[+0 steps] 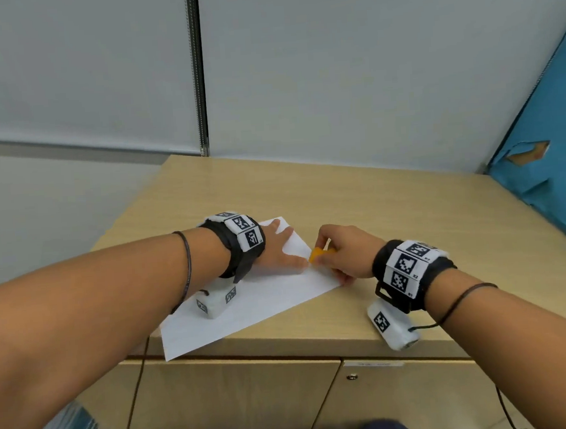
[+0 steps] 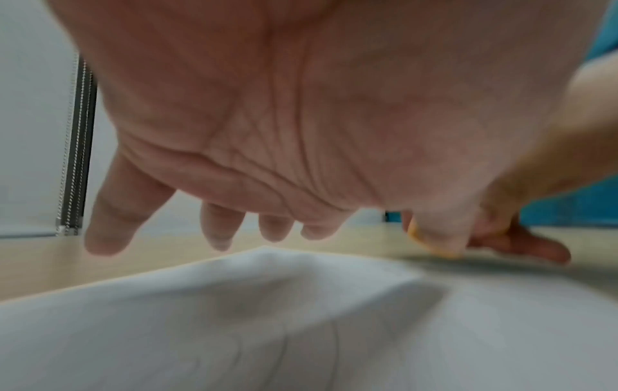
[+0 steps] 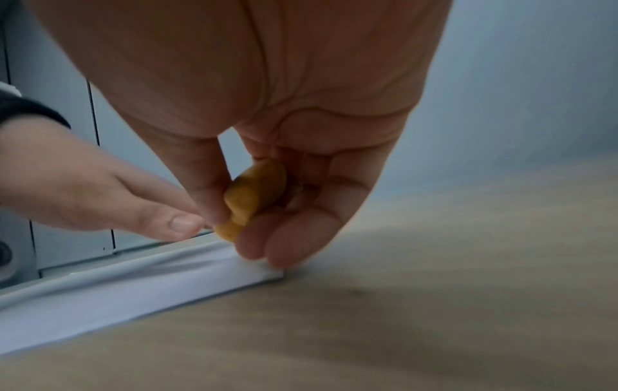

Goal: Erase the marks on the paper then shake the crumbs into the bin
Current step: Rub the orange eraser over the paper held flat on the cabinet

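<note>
A white sheet of paper [image 1: 247, 304] lies askew on the wooden cabinet top [image 1: 358, 209], its near corner hanging over the front edge. My left hand [image 1: 279, 248] lies flat on the paper's far end with fingers straight, pressing it down. My right hand [image 1: 341, 253] pinches a small orange eraser [image 1: 318, 253] at the paper's right edge, close to my left thumb. In the right wrist view the eraser [image 3: 254, 195] sits between thumb and fingers just above the paper [image 3: 133, 288]. No marks show on the paper. No bin is in view.
A grey wall stands behind the cabinet, with a blue panel [image 1: 551, 148] at the right. Cabinet doors [image 1: 241, 401] are below the front edge. Bare wood lies to the right and behind the paper.
</note>
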The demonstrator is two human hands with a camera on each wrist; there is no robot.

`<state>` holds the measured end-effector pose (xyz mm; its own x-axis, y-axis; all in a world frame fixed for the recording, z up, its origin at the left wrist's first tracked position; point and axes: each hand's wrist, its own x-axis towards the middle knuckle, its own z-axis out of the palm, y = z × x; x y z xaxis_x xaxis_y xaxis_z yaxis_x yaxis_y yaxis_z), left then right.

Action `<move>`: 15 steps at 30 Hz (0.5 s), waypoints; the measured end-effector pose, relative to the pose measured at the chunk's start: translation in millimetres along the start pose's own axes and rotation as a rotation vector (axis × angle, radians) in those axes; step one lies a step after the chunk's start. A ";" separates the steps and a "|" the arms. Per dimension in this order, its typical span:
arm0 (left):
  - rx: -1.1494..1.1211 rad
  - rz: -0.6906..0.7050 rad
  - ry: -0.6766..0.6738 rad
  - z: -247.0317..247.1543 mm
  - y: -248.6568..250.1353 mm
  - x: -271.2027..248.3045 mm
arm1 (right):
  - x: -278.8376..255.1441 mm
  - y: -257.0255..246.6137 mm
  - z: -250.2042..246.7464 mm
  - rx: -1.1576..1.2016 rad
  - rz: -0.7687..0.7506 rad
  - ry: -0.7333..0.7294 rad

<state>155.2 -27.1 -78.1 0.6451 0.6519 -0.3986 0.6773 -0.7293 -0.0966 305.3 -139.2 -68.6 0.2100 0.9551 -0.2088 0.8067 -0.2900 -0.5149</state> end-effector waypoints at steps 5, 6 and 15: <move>0.080 0.191 -0.126 -21.3 -19.3 -16.1 | -1.3 0.2 13.2 0.200 -0.042 -0.104; 0.093 0.233 -0.174 -21.7 -21.9 -21.0 | -1.5 -0.7 14.5 0.216 -0.039 -0.142; 0.270 0.258 -0.140 -12.6 -12.1 -45.5 | 16.4 4.4 -1.0 0.035 -0.079 -0.143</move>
<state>122.2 -45.3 -47.3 0.7148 0.4195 -0.5595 0.3701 -0.9058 -0.2063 312.8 -124.8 -73.5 0.0636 0.9576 -0.2811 0.7973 -0.2182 -0.5628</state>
